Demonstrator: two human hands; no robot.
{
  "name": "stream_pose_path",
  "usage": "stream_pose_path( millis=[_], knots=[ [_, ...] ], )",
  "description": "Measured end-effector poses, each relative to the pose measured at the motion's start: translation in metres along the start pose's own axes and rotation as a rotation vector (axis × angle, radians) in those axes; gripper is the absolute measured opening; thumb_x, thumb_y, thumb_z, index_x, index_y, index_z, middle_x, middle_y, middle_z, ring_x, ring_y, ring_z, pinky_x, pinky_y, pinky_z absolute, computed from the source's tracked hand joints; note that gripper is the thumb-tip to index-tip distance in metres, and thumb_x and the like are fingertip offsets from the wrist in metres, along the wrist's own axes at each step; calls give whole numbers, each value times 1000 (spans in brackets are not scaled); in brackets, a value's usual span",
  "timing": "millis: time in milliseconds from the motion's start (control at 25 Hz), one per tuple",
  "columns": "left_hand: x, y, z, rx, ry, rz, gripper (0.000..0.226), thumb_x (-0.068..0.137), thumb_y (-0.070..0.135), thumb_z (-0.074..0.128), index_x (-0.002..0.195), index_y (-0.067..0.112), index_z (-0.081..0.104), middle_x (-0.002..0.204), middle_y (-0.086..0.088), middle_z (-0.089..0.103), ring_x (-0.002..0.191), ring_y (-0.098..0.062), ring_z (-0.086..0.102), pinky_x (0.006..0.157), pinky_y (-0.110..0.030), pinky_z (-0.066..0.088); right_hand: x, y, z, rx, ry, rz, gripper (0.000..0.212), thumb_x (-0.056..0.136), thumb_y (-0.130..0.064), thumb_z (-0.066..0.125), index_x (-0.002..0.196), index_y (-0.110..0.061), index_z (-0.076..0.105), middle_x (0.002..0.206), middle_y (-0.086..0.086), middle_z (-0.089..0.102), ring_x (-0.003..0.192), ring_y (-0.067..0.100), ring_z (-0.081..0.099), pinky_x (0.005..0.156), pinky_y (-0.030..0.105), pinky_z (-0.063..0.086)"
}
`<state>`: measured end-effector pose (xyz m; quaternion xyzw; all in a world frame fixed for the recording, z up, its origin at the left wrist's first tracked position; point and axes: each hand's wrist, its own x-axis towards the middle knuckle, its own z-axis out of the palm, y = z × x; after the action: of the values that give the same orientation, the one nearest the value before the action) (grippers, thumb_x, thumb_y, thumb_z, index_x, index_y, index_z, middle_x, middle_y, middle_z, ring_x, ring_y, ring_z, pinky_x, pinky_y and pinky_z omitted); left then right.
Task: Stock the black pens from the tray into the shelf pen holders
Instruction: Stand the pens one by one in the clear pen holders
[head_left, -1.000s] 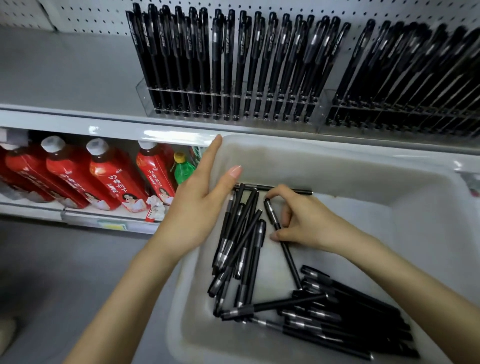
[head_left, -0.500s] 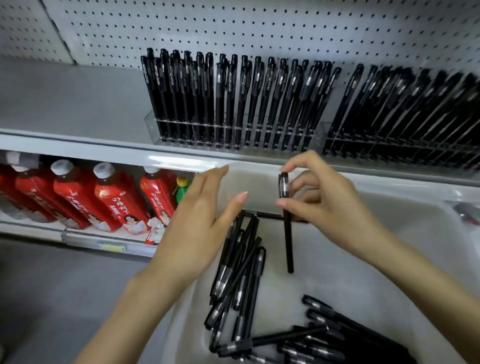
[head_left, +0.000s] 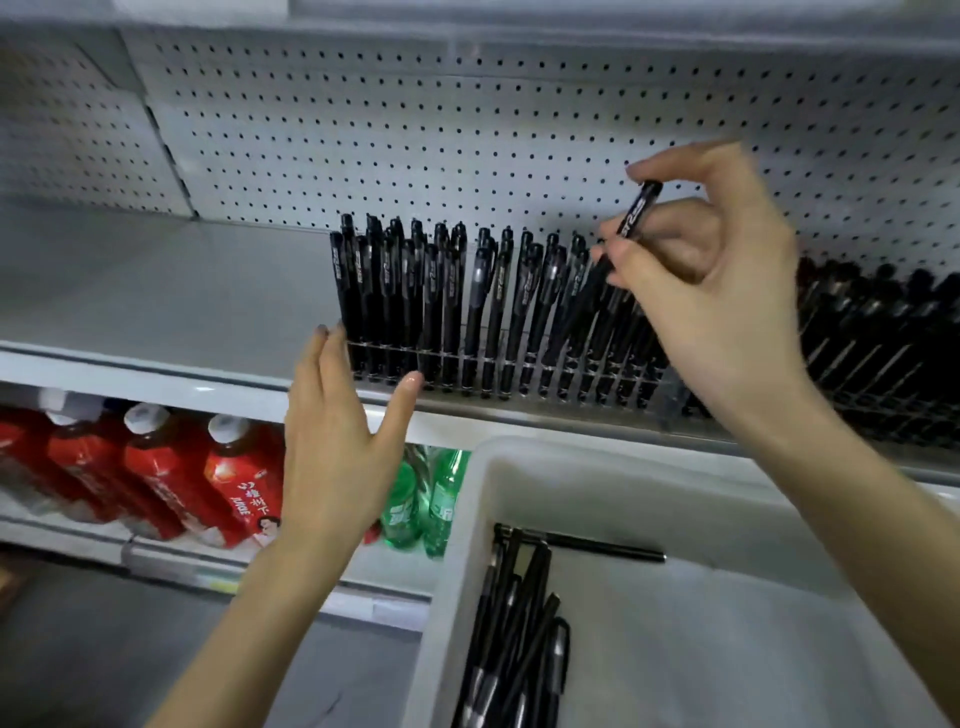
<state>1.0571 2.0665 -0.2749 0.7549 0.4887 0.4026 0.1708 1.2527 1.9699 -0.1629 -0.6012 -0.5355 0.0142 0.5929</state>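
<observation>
So right hand (head_left: 701, 270) pinches one black pen (head_left: 636, 213), tilted over the shelf holder (head_left: 498, 364); left hand (head_left: 332, 452) is flat and empty beside it. Next, I'd guess: find a free slot and lower it in. Plenty left in the tray (head_left: 727, 519).

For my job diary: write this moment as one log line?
right hand: pinches slim black plastic pen at clear shelf pen holder | left hand: open beside holder | white plastic tray: pens inside

Red-labelled bottles (head_left: 156, 478) with white caps are lined up on the lower shelf (head_left: 176, 566), green bottles (head_left: 441, 499) are seen just right of them, and a white pegboard (head_left: 415, 130) is mounted above, behind.
</observation>
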Motion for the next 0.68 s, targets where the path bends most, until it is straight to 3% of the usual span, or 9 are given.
stream_pose_path(
  millis=[160,360,560,680],
  knots=[
    [19,-14,3,66,-24,-34,89,85,71,34,150,17,9,157,-1,9,143,-13,7,114,-33,10,3,8,14,-65,-1,-19,25,90,-14,61,100,-32,48,76,-2,63,74,17,66,78,44,55],
    [24,-23,8,37,-115,-71,92,80,72,32,150,18,6,157,-2,13,143,-16,13,115,-38,16,11,13,18,-116,-25,0,20,91,-18,58,101,-32,49,75,2,65,74,25,65,76,48,55],
    [24,-19,5,0,-162,-102,98,74,74,34,150,19,5,157,2,12,142,-15,14,114,-38,18,19,12,21,-136,-40,27,19,89,-22,57,101,-35,50,81,-2,68,79,18,68,82,44,55],
    [24,-20,4,-3,-185,-107,101,72,76,36,150,21,2,157,3,9,143,-16,13,115,-39,19,16,13,29,-200,-122,53,16,91,-21,59,104,-30,54,84,1,69,80,15,68,85,31,54]
  ],
)
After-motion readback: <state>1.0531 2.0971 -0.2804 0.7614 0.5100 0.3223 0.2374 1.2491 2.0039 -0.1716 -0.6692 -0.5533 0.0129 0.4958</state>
